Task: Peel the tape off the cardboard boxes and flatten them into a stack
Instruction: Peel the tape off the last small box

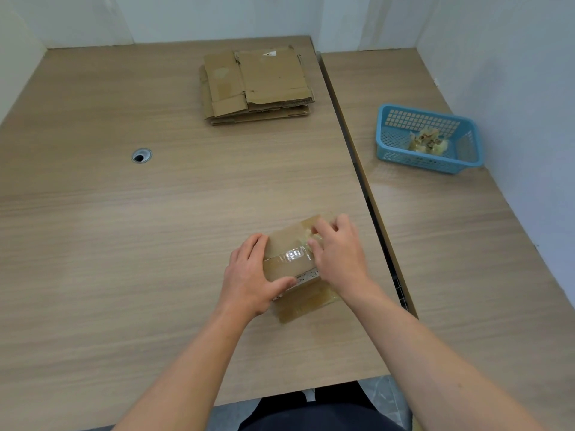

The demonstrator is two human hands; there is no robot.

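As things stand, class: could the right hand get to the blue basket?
Probably yes: the right hand pinches tape on the box, but only tabletop lies between it and the blue basket.

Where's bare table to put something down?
Bare wood: left of the cable hole; between the flattened stack and the taped box; the side table in front of the blue basket. Crowded only at the box, under the left hand and right hand.

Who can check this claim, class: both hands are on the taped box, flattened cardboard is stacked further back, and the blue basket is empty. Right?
One error: the head view shows the blue basket holds crumpled tape. The left hand and right hand are on the taped box, with flattened cardboard stacked further back.
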